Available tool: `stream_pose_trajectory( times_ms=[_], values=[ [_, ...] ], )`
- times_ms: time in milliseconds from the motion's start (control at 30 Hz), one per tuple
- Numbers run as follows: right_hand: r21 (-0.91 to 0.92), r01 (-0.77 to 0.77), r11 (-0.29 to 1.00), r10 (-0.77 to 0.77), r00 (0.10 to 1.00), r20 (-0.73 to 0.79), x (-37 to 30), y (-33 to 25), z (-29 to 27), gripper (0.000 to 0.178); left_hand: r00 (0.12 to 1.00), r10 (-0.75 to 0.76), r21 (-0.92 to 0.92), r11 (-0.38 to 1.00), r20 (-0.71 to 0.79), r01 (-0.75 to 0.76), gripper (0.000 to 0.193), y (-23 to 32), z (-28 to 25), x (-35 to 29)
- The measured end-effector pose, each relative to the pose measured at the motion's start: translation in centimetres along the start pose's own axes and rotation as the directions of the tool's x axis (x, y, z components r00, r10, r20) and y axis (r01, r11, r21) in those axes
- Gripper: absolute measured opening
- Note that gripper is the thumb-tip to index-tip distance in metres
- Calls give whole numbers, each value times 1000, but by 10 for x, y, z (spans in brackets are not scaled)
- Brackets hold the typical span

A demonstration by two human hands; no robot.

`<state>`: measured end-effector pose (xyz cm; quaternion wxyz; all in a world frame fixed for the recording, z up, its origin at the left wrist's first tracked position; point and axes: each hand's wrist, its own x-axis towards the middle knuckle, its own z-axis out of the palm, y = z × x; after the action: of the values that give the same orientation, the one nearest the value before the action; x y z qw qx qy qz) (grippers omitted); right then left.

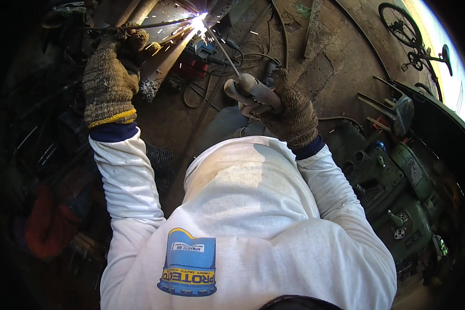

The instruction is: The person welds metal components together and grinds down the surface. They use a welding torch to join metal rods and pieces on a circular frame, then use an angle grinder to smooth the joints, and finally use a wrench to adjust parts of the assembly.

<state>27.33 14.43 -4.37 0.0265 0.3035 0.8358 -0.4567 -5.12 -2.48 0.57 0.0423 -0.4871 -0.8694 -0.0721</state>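
My right hand [293, 111], in a brown knit glove, is closed round a welding electrode holder [263, 95]. From its jaws a thin welding electrode [225, 53] slants up and left to a bright arc [199, 21] that throws sparks. At the upper left my left hand [110, 80], in a similar glove with a yellow cuff edge, is closed on a thin dark metal rod [160, 25]. The far end of that rod meets the glare, which hides the joint. Beneath the arc lies a long metal bar [168, 61], running down and left.
A blue and red tool [199, 51] and cables [253, 56] lie on the brown floor beyond my body. Green machinery [398, 181] stands on the right, with a bicycle [416, 46] at the far right. A red cloth [49, 222] is in the dark area at left.
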Motion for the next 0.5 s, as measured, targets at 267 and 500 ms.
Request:
stream_pose_trajectory(
  times_ms=[267, 500],
  values=[
    [98, 45, 994, -42, 999, -34, 0, 0, 0, 54, 996, -83, 153, 985, -21, 85, 48, 1, 1, -4],
    [525, 85, 847, -86, 996, -22, -2, 15, -4, 63, 997, -35, 146, 988, -67, 44, 45, -8, 6, -6]
  ],
)
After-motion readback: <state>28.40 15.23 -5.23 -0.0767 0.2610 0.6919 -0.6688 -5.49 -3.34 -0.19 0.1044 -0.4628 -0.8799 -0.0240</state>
